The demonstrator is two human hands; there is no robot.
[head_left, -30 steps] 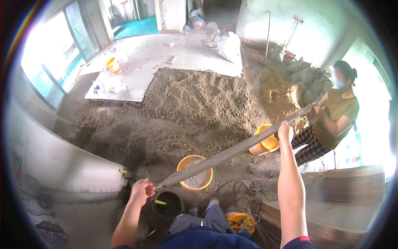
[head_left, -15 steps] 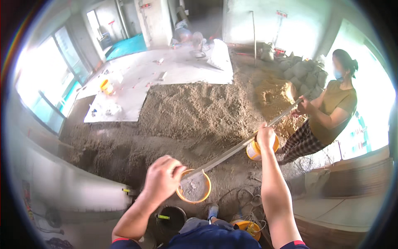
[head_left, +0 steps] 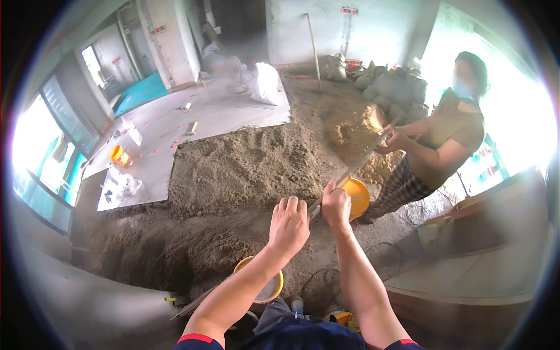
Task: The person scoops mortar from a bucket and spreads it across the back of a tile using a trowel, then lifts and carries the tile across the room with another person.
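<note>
A long, straight metal-looking screed bar [head_left: 365,158] runs slantwise from far right to near left. My right hand [head_left: 336,205] is wrapped round it near its middle. Just beside it, my left hand [head_left: 289,226] is closed over the bar, its fingertips hidden. At the far end a co-worker [head_left: 452,131] holds the bar with both hands. Beyond my left forearm, the near end of the bar reappears low at the left. Partly behind that forearm stands a yellow-rimmed bucket [head_left: 269,289] of grey mix. A yellow bucket [head_left: 356,200] stands beyond my right hand.
Rough, loose mortar [head_left: 233,166] covers the middle floor, bordered by large pale tiles [head_left: 219,114] at far left. An orange bucket [head_left: 120,156] and a white bag [head_left: 266,84] rest on them. Sacks [head_left: 396,87] are heaped beyond a sand pile [head_left: 361,125]. Boards [head_left: 478,274] lie at right.
My left hand has moved right and closed over the bar close to my right hand. The bar has shifted toward the near left. The view has turned somewhat to the right.
</note>
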